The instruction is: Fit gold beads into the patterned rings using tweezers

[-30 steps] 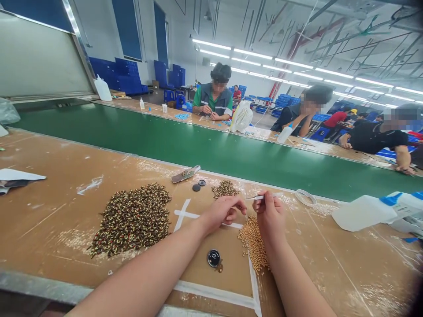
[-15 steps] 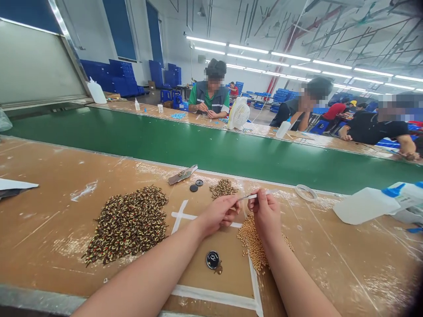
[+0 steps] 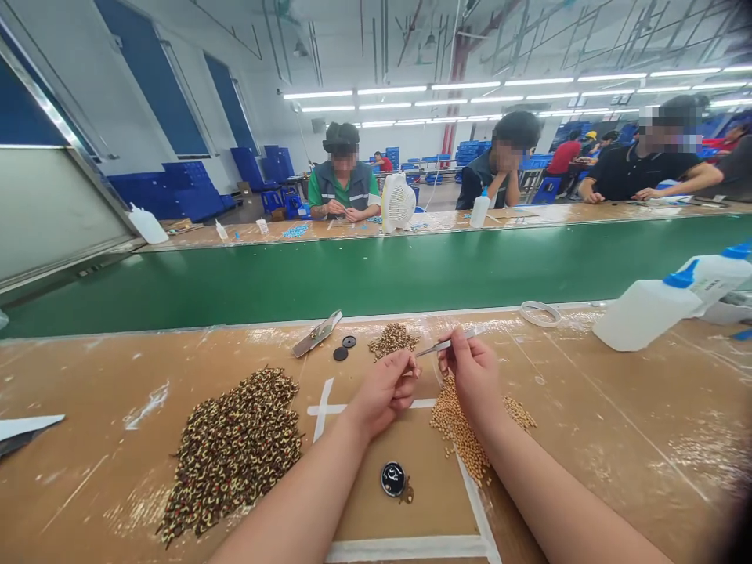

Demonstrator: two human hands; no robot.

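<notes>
My right hand is closed on metal tweezers, whose tips point left toward my left hand. My left hand's fingers are pinched together on something too small to make out. Both hands hover over a brown worktable. A heap of small tan beads lies under my right wrist. A big pile of dark speckled parts lies to the left. A smaller brass-coloured pile sits just beyond my hands. A round black cap rests near my left forearm.
A green conveyor belt runs behind the table. White squeeze bottles stand at the right, a tape ring near them. A metal tool and two black discs lie by the belt. Three people sit across, beside a small white fan.
The camera has swung, so the belt now runs level across the view. My hands stay together at the table's middle, tweezers still in my right hand.
</notes>
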